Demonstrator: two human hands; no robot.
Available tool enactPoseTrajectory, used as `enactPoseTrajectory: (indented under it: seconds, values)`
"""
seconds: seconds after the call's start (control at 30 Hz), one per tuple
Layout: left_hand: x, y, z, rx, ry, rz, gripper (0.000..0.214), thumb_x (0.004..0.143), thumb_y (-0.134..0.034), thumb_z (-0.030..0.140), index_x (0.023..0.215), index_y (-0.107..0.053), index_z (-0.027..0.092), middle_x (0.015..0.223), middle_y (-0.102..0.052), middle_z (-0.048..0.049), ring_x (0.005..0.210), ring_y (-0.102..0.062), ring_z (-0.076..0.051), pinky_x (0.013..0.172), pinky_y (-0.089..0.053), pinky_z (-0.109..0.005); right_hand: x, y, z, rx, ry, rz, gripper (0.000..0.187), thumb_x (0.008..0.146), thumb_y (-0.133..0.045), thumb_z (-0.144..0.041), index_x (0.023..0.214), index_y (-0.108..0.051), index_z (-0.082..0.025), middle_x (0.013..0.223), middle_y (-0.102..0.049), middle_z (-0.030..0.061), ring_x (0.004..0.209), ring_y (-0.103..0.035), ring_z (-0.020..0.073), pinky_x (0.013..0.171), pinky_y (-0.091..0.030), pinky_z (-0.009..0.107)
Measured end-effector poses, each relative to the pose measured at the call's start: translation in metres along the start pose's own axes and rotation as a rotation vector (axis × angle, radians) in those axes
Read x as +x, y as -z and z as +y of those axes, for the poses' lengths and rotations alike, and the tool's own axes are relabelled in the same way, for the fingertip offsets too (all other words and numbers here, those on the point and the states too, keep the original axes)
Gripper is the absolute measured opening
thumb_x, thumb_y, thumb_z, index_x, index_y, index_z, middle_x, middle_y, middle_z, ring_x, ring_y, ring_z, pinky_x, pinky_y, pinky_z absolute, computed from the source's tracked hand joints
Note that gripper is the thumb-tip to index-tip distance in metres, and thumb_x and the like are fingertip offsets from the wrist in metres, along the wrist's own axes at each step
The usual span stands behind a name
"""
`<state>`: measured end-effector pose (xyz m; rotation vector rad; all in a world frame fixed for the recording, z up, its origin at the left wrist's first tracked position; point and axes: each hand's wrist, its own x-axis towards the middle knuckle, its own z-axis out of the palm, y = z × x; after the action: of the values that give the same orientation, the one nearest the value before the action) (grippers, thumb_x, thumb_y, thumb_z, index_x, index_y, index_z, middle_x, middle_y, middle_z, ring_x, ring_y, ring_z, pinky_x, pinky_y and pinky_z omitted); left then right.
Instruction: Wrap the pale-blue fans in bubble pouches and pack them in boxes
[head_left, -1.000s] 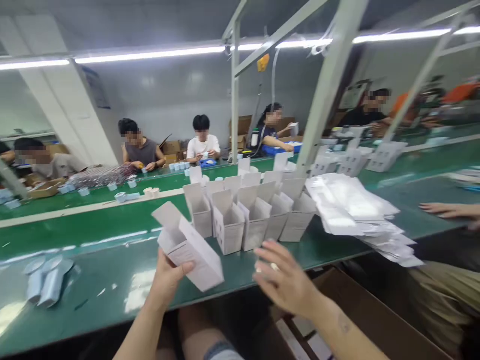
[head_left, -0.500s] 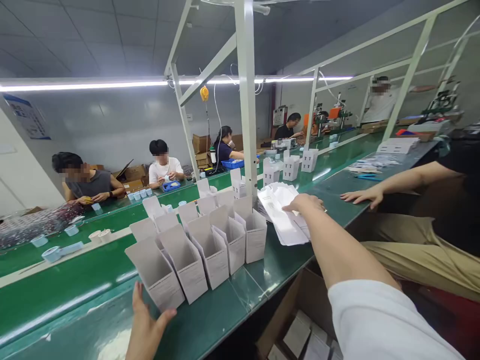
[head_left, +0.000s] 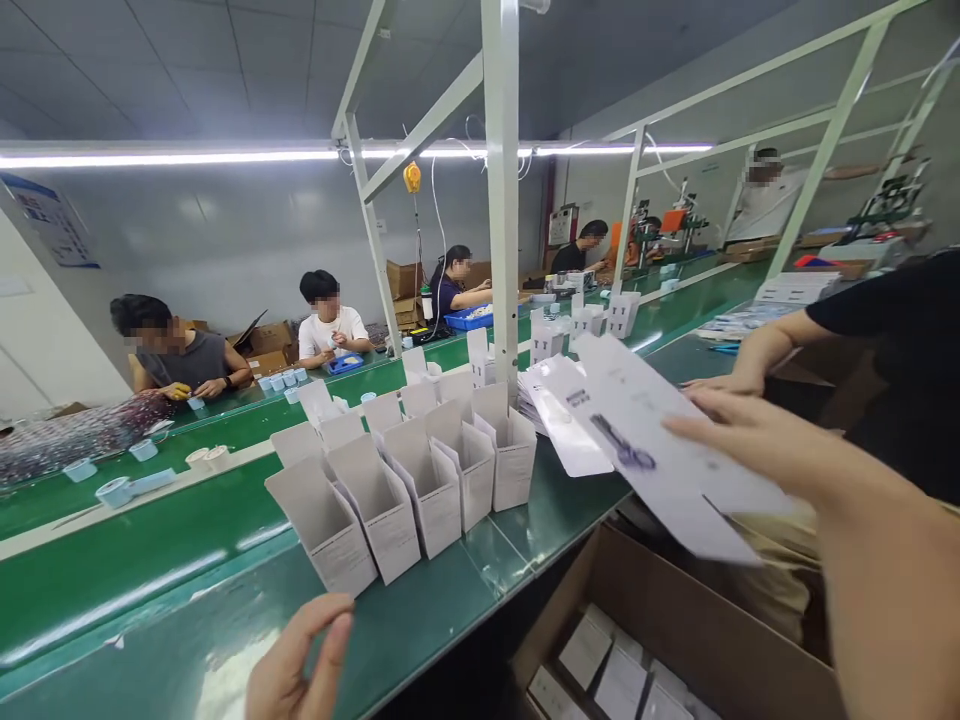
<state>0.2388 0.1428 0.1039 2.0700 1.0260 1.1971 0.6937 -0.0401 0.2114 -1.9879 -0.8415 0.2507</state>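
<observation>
My right hand [head_left: 787, 445] grips a flat, unfolded white carton [head_left: 637, 425] with a dark printed picture on it, lifted above the bench edge. Beneath and left of it lies a stack of flat white cartons [head_left: 577, 440] at the foot of the post. My left hand [head_left: 304, 655] is over the near bench, thumb and forefinger apart and the other fingers curled, holding nothing. Just beyond it stand several white boxes [head_left: 437, 505] in rows, upright, with their lids raised.
Below the bench edge, a large cardboard box [head_left: 712, 610] contains white boxes. A metal post [head_left: 501, 200] rises from the bench. A co-worker's arm [head_left: 776, 350] rests on the bench at right. Across the green conveyor [head_left: 157, 585] sit other people with light-blue parts [head_left: 116, 491].
My right hand has drawn a flat carton off the stack, up and to the right. My left hand's fingers have curled in. The co-worker at right has leaned forward.
</observation>
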Motion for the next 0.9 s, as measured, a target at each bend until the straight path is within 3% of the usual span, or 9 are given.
enactPoseTrajectory:
  seconds: [0.1,0.17,0.3,0.47,0.6,0.67,0.73,0.8,0.9]
  values:
    - [-0.002,-0.029,0.041,-0.079,-0.530,-0.175,0.027,0.089,-0.061,0.018,0.113,-0.068,0.027,0.107,-0.076,-0.0040,0.098,-0.072,-0.019,0.092,-0.056,-0.027,-0.088,-0.033,-0.008,-0.065,0.157,-0.191,0.041,0.081,-0.059,-0.062,0.087,-0.066,-0.022,0.078,-0.071,0.0085,0.070,-0.067,0.0270,0.059,-0.056,0.034]
    - [-0.002,-0.047,0.064,-0.139,-0.647,-0.178,0.039,0.088,-0.062,0.015,0.127,-0.060,0.023,0.117,-0.072,-0.0090,0.109,-0.067,-0.021,0.098,-0.053,-0.032,-0.136,-0.073,-0.014,-0.017,0.252,-0.391,0.039,0.088,-0.051,-0.058,0.100,-0.067,-0.024,0.087,-0.072,0.0068,0.078,-0.069,0.0270,0.071,-0.058,0.035]
    - [-0.004,-0.061,0.072,-0.100,-0.167,-0.241,0.055,0.075,-0.078,0.025,0.125,-0.059,0.017,0.119,-0.068,-0.0148,0.112,-0.061,-0.029,0.099,-0.048,-0.046,-0.188,-0.155,-0.024,0.115,0.274,-0.669,0.041,0.097,-0.041,-0.051,0.120,-0.061,-0.024,0.068,-0.064,0.0014,0.070,-0.066,0.0240,0.068,-0.056,0.034]
    - [-0.012,-0.017,0.040,-0.104,0.403,-0.249,0.062,0.058,-0.086,0.023,0.115,-0.061,0.018,0.098,-0.065,-0.0053,0.094,-0.058,-0.023,0.091,-0.045,-0.039,-0.199,-0.214,-0.030,0.117,0.318,-0.852,0.040,0.099,-0.037,-0.051,0.111,-0.060,-0.021,0.072,-0.059,0.0002,0.069,-0.058,0.0194,0.067,-0.050,0.032]
    - [-0.020,0.037,0.031,0.060,0.444,-0.406,0.022,0.062,-0.082,0.030,0.077,-0.069,0.020,0.086,-0.062,-0.0045,0.101,-0.054,-0.029,0.094,-0.041,-0.045,-0.197,-0.244,-0.030,0.265,0.327,-1.198,0.041,0.094,-0.048,-0.057,0.114,-0.056,-0.022,0.099,-0.063,0.0051,0.091,-0.060,0.0216,0.085,-0.050,0.038]
    - [-0.024,0.059,0.035,0.106,0.386,-0.533,0.011,0.067,-0.079,0.028,0.071,-0.071,0.023,0.090,-0.066,-0.0061,0.122,-0.045,-0.036,0.105,-0.032,-0.053,-0.196,-0.264,-0.028,0.496,0.335,-1.420,0.077,0.081,-0.065,-0.063,0.141,-0.037,-0.023,0.133,-0.052,0.0125,0.126,-0.050,0.0279,0.107,-0.038,0.045]
    - [-0.028,0.075,0.044,0.103,0.297,-0.683,0.004,0.072,-0.076,0.025,0.074,-0.072,0.026,0.091,-0.071,-0.0053,0.143,-0.023,-0.038,0.114,-0.015,-0.059,-0.197,-0.285,-0.028,0.691,0.341,-1.594,0.125,0.065,-0.078,-0.068,0.154,-0.002,-0.024,0.155,-0.028,0.0173,0.148,-0.022,0.0307,0.118,-0.018,0.049]
    - [-0.030,0.086,0.055,0.095,0.221,-0.796,0.004,0.076,-0.073,0.023,0.074,-0.071,0.027,0.087,-0.073,-0.0046,0.152,-0.005,-0.035,0.116,0.001,-0.062,-0.198,-0.304,-0.031,0.797,0.338,-1.695,0.146,0.054,-0.083,-0.069,0.153,0.015,-0.024,0.159,-0.017,0.0184,0.151,-0.010,0.0314,0.119,-0.009,0.051]
    - [-0.029,0.100,0.070,0.112,0.186,-0.770,0.010,0.079,-0.068,0.018,0.071,-0.069,0.025,0.087,-0.074,-0.0049,0.152,0.000,-0.037,0.113,0.009,-0.066,-0.199,-0.316,-0.041,0.844,0.376,-1.690,0.137,0.056,-0.084,-0.065,0.156,0.001,-0.025,0.159,-0.020,0.0165,0.149,-0.018,0.0342,0.118,-0.015,0.051]
